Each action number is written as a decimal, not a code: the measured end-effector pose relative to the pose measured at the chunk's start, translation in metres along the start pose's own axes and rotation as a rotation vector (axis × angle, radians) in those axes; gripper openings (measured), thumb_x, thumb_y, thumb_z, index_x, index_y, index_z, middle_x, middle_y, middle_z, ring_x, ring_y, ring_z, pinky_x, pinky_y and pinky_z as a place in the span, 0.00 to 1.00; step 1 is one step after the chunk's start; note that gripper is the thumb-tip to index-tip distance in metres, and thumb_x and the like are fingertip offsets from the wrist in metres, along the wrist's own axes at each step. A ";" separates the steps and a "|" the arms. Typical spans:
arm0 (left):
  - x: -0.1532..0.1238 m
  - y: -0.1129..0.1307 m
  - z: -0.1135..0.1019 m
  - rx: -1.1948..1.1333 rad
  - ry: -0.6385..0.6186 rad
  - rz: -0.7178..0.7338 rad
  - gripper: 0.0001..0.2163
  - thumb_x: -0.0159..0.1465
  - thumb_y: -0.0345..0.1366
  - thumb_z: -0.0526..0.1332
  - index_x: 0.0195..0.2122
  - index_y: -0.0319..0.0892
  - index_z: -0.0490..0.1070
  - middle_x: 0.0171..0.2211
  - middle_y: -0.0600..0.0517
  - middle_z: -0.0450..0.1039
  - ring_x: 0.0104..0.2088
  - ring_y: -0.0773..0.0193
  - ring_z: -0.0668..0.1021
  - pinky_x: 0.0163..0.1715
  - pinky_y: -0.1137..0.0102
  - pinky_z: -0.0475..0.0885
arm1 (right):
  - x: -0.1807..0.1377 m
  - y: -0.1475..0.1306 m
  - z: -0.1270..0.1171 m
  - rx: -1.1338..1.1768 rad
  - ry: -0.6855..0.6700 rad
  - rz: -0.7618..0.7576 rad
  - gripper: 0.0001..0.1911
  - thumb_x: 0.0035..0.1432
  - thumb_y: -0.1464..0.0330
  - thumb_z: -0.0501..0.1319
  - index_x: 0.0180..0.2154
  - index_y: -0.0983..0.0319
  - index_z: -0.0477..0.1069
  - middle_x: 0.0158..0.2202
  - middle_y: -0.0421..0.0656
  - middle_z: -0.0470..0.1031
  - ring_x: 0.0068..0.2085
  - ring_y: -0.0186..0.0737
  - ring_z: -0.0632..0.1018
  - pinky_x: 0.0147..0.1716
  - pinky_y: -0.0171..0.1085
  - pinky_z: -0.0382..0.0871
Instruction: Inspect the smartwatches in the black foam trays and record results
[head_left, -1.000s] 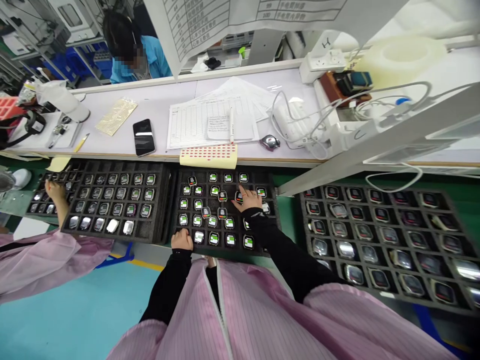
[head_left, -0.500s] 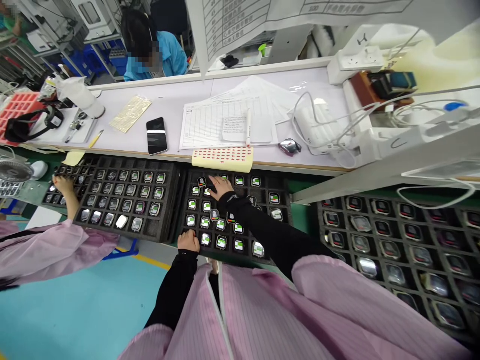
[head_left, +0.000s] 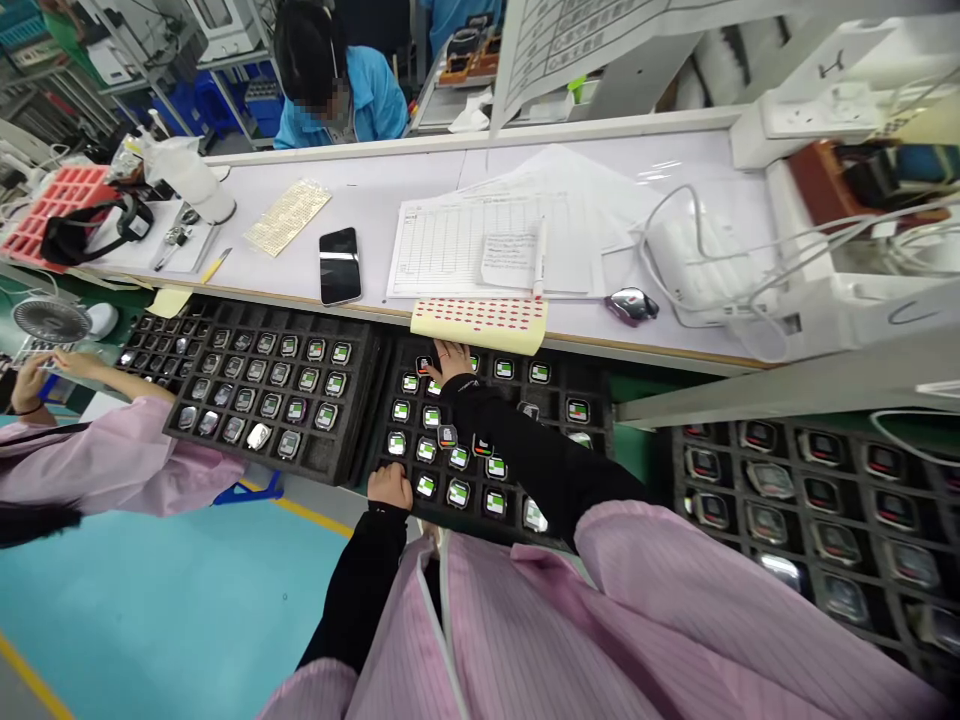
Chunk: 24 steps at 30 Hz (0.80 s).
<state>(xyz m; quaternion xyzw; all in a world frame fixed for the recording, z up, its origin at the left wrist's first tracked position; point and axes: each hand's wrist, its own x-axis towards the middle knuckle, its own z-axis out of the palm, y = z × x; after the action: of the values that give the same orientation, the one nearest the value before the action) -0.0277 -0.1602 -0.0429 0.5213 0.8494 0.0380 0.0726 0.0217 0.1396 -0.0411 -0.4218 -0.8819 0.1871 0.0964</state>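
A black foam tray [head_left: 442, 520] in front of me has several strapless smartwatches in its compartments, many with green-and-white screens. My right hand [head_left: 452, 362] reaches over its far left part, fingers stretched and spread, the fingertips by a smartwatch [head_left: 424, 366] with a dark screen. Whether they touch it I cannot tell. At the tray's near left corner my left hand [head_left: 390, 487] has its fingers curled over the edge. Another smartwatch [head_left: 447, 436] lies askew on top, between compartments. My right sleeve hides part of the tray.
To the left stands another watch tray [head_left: 349, 400]; a co-worker's hands [head_left: 56, 370] are beyond it. A larger tray [head_left: 795, 480] of watches is at right. On the shelf lie a phone [head_left: 340, 266], paper forms [head_left: 442, 240], a sticker sheet [head_left: 480, 318] and a mouse [head_left: 631, 306].
The view has shifted, so the bench appears further right. My right hand stays over the far left of the tray, its fingers slightly moved. The co-worker's hands have come together.
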 end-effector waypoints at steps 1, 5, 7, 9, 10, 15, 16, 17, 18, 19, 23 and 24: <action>0.000 0.000 0.000 0.000 0.001 0.002 0.05 0.56 0.30 0.54 0.31 0.42 0.68 0.27 0.49 0.70 0.32 0.59 0.71 0.35 0.65 0.57 | 0.000 0.001 0.001 0.003 0.009 -0.015 0.36 0.61 0.59 0.53 0.65 0.70 0.47 0.62 0.54 0.54 0.62 0.55 0.54 0.62 0.53 0.41; 0.000 0.000 0.000 0.004 -0.012 0.003 0.05 0.56 0.31 0.54 0.31 0.42 0.68 0.27 0.49 0.70 0.32 0.58 0.71 0.35 0.65 0.57 | 0.002 0.004 0.006 0.038 -0.017 -0.169 0.37 0.60 0.57 0.55 0.63 0.71 0.51 0.60 0.55 0.59 0.62 0.52 0.57 0.62 0.50 0.44; 0.001 0.000 0.000 0.007 -0.022 -0.002 0.05 0.56 0.31 0.54 0.31 0.42 0.68 0.27 0.48 0.70 0.32 0.58 0.72 0.35 0.64 0.57 | 0.004 0.004 0.008 0.041 -0.087 -0.236 0.35 0.59 0.59 0.57 0.62 0.70 0.54 0.59 0.54 0.61 0.61 0.52 0.58 0.62 0.51 0.44; 0.000 0.000 0.000 0.008 -0.024 -0.003 0.05 0.56 0.31 0.54 0.32 0.42 0.68 0.27 0.48 0.71 0.32 0.58 0.72 0.35 0.64 0.56 | 0.007 0.004 0.008 0.029 -0.144 -0.266 0.31 0.59 0.61 0.58 0.60 0.69 0.59 0.57 0.53 0.63 0.60 0.51 0.60 0.62 0.52 0.44; 0.000 0.000 0.000 0.009 -0.021 -0.001 0.05 0.56 0.31 0.54 0.32 0.42 0.68 0.27 0.48 0.71 0.32 0.58 0.72 0.35 0.64 0.56 | 0.008 0.004 0.007 0.021 -0.158 -0.274 0.29 0.59 0.61 0.58 0.58 0.69 0.62 0.56 0.53 0.65 0.59 0.52 0.62 0.62 0.52 0.44; 0.000 0.000 0.001 0.019 -0.031 0.001 0.05 0.56 0.31 0.54 0.32 0.42 0.68 0.27 0.48 0.70 0.32 0.58 0.71 0.35 0.64 0.57 | 0.018 -0.004 0.002 -0.035 -0.144 -0.244 0.31 0.58 0.56 0.59 0.56 0.71 0.65 0.50 0.56 0.69 0.53 0.55 0.66 0.58 0.50 0.52; 0.000 0.000 0.001 0.023 -0.039 -0.005 0.05 0.56 0.31 0.54 0.32 0.42 0.68 0.27 0.48 0.70 0.32 0.58 0.71 0.35 0.64 0.57 | 0.021 -0.007 0.001 -0.037 -0.134 -0.217 0.31 0.58 0.56 0.59 0.57 0.71 0.64 0.50 0.56 0.69 0.53 0.55 0.66 0.57 0.49 0.53; 0.000 0.000 0.001 0.027 -0.048 -0.012 0.05 0.56 0.31 0.54 0.32 0.42 0.68 0.27 0.47 0.70 0.33 0.58 0.71 0.35 0.64 0.57 | 0.024 -0.010 0.000 -0.034 -0.122 -0.193 0.32 0.59 0.57 0.58 0.57 0.71 0.63 0.52 0.56 0.68 0.54 0.55 0.66 0.57 0.48 0.54; 0.001 0.000 0.001 0.030 -0.056 -0.017 0.05 0.56 0.31 0.54 0.32 0.42 0.69 0.27 0.47 0.70 0.33 0.57 0.71 0.35 0.64 0.57 | 0.027 -0.014 0.000 -0.027 -0.110 -0.178 0.31 0.59 0.57 0.58 0.58 0.71 0.62 0.53 0.55 0.67 0.55 0.55 0.65 0.57 0.48 0.55; 0.001 0.000 0.001 0.031 -0.062 -0.020 0.05 0.56 0.31 0.54 0.32 0.42 0.69 0.27 0.47 0.70 0.33 0.57 0.71 0.35 0.64 0.57 | 0.030 -0.018 -0.001 -0.020 -0.099 -0.172 0.31 0.60 0.58 0.57 0.59 0.70 0.61 0.55 0.55 0.65 0.56 0.55 0.64 0.57 0.48 0.54; 0.000 0.000 0.001 0.023 -0.055 -0.018 0.05 0.56 0.31 0.54 0.32 0.41 0.69 0.27 0.47 0.70 0.33 0.57 0.71 0.36 0.64 0.58 | 0.030 -0.033 -0.007 0.024 -0.026 -0.182 0.30 0.62 0.59 0.54 0.60 0.70 0.59 0.55 0.56 0.65 0.57 0.55 0.63 0.57 0.49 0.53; 0.000 0.001 0.001 0.022 -0.048 -0.019 0.05 0.56 0.31 0.54 0.32 0.41 0.69 0.27 0.48 0.70 0.33 0.58 0.71 0.36 0.64 0.58 | 0.026 -0.036 -0.011 0.047 0.010 -0.177 0.29 0.62 0.60 0.53 0.59 0.70 0.60 0.54 0.56 0.66 0.57 0.54 0.64 0.58 0.48 0.53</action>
<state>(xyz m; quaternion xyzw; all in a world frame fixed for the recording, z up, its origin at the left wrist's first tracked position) -0.0267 -0.1602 -0.0437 0.5146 0.8528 0.0156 0.0879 -0.0162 0.1420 -0.0165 -0.3407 -0.9106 0.1966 0.1267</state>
